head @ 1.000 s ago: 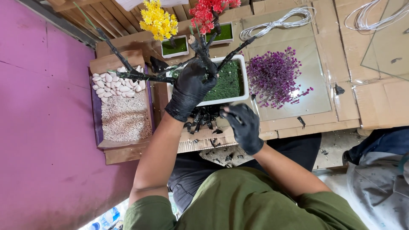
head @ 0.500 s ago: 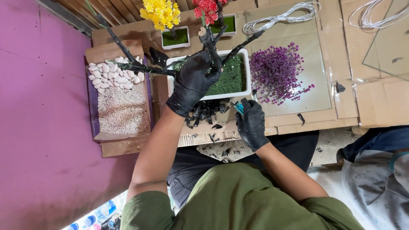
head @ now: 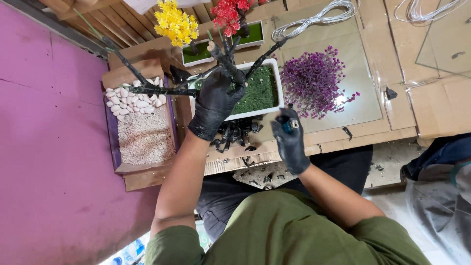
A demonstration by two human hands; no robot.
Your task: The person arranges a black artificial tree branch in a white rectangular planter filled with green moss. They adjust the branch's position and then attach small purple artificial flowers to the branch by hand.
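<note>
Left hand (head: 216,100), gloved, fingers wrapped tight around black branch trunk (head: 230,68) over white planter (head: 274,83). Right hand (head: 289,140), fingers closed on small teal lighter (head: 286,125).

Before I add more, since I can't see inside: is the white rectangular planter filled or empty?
Filled: green moss-like matting covers the white planter to its rim. The left hand grips black branches over it.

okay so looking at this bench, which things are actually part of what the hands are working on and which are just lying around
In use:
- black branch, in the left hand
- white planter with green moss, under that hand
- small teal lighter, in the right hand

Lying about:
- purple flower cluster
- box of pebbles
- yellow flowers
- wire coil
</note>
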